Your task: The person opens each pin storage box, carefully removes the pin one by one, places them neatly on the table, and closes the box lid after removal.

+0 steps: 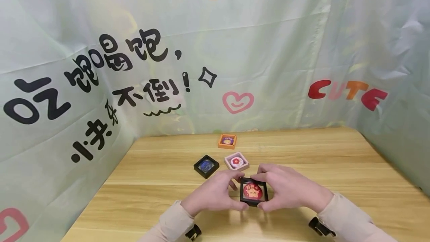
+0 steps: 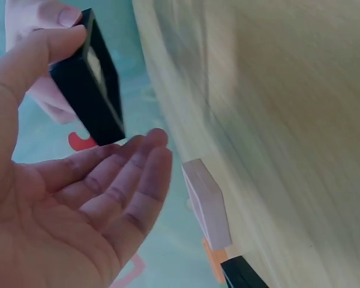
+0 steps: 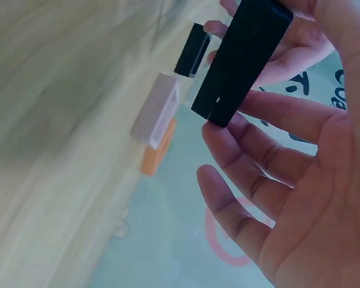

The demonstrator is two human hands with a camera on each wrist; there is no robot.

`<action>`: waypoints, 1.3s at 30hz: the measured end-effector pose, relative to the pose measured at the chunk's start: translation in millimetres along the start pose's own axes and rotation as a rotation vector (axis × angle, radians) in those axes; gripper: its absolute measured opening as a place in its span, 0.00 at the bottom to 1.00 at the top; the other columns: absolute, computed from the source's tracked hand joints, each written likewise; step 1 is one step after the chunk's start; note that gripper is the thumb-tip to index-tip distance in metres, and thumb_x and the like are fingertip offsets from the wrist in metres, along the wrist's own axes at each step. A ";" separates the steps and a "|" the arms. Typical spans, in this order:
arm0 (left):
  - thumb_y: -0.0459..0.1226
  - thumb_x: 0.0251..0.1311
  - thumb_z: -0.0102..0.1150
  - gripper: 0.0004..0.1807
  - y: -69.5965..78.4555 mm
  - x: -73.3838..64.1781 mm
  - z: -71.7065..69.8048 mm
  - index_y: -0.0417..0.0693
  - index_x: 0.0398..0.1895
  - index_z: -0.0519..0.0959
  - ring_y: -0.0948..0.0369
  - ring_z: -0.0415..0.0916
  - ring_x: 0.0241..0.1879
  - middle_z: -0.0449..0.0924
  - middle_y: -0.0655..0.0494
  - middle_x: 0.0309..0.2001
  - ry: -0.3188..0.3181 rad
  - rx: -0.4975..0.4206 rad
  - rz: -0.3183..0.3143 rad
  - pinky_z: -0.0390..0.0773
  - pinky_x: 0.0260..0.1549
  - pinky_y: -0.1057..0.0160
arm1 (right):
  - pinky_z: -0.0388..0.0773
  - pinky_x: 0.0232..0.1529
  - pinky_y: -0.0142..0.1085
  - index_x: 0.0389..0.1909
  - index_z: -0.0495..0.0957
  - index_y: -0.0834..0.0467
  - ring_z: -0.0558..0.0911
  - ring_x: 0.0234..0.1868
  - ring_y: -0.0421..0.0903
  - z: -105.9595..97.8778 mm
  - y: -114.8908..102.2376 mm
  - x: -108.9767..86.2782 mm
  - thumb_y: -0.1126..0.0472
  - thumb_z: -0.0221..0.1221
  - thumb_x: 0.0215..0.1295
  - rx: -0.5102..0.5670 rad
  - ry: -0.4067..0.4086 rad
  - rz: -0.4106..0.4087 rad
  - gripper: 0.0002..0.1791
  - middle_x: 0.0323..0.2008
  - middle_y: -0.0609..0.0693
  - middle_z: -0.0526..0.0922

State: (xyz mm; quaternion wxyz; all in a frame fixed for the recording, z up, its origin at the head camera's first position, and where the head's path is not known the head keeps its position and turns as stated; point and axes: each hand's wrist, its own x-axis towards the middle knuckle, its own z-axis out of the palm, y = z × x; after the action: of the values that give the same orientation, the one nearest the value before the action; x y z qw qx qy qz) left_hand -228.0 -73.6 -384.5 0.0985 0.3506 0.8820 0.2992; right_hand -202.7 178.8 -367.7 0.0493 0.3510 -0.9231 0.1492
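Observation:
Both hands hold a small black square display frame (image 1: pixel 244 199) with a clear window, raised a little above the table. Inside it sits a round red badge (image 1: pixel 252 191) with a star figure. My left hand (image 1: pixel 213 193) grips its left side, thumb at the near edge and fingertips at the far one. On the opposite side my right hand (image 1: pixel 289 186) pinches it between thumb and fingers. In the right wrist view the frame's black side wall (image 3: pixel 240 60) faces the camera, with the right fingertips (image 3: pixel 215 135) under its lower end.
Beyond the hands lie a pale pink box (image 1: pixel 244 167) with a red-flower badge, a black frame (image 1: pixel 205 176) with a blue badge, and an orange frame (image 1: pixel 227 146) farther back. The wooden table (image 1: pixel 151 197) is bordered by a printed cloth (image 1: pixel 268 55).

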 end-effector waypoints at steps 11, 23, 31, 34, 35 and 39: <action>0.47 0.50 0.83 0.35 -0.9 -4.4 1.9 0.49 0.62 0.81 0.71 0.84 0.42 0.87 0.60 0.51 0.152 -0.133 0.049 0.87 0.37 0.72 | 0.77 0.36 0.28 0.61 0.86 0.49 0.76 0.40 0.32 -11.4 -1.4 -5.8 0.41 0.76 0.53 0.023 0.092 -0.034 0.34 0.47 0.37 0.79; 0.45 0.49 0.83 0.35 5.9 -12.0 5.1 0.53 0.63 0.82 0.68 0.86 0.41 0.87 0.62 0.48 0.245 -0.252 0.069 0.91 0.39 0.66 | 0.83 0.43 0.32 0.65 0.84 0.51 0.80 0.45 0.32 -11.7 -4.8 -4.7 0.39 0.74 0.59 0.105 0.126 -0.011 0.35 0.53 0.40 0.84; 0.48 0.51 0.85 0.41 5.2 -21.5 -1.4 0.53 0.69 0.79 0.69 0.85 0.43 0.86 0.60 0.52 0.242 -0.321 0.032 0.92 0.41 0.61 | 0.86 0.50 0.37 0.65 0.82 0.49 0.83 0.52 0.37 -10.3 -10.2 5.5 0.43 0.76 0.57 0.211 0.163 -0.005 0.35 0.57 0.39 0.84; 0.46 0.51 0.86 0.37 7.1 -19.1 -0.2 0.52 0.65 0.80 0.69 0.85 0.43 0.86 0.60 0.51 0.241 -0.375 0.042 0.92 0.42 0.61 | 0.86 0.50 0.36 0.64 0.82 0.49 0.82 0.52 0.35 -12.0 -10.3 4.0 0.44 0.77 0.55 0.214 0.187 -0.006 0.35 0.56 0.37 0.84; 0.45 0.51 0.86 0.36 7.9 -18.3 0.2 0.52 0.64 0.80 0.68 0.85 0.43 0.86 0.59 0.50 0.243 -0.400 0.043 0.92 0.42 0.61 | 0.85 0.50 0.35 0.64 0.82 0.49 0.82 0.51 0.35 -12.5 -10.5 3.3 0.45 0.77 0.55 0.215 0.196 -0.010 0.35 0.56 0.37 0.84; 0.39 0.51 0.86 0.35 11.1 -17.9 -0.5 0.51 0.63 0.80 0.64 0.85 0.44 0.85 0.55 0.51 0.247 -0.488 0.037 0.91 0.43 0.62 | 0.84 0.46 0.31 0.64 0.82 0.47 0.80 0.48 0.32 -13.3 -11.6 2.0 0.48 0.79 0.52 0.209 0.247 -0.040 0.36 0.53 0.33 0.82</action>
State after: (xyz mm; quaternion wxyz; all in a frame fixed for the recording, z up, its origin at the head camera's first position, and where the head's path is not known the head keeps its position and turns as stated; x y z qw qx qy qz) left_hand -208.8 -79.6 -378.2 0.0663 0.2933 0.7827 0.5450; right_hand -196.7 173.3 -351.8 0.1285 0.3513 -0.8823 0.2856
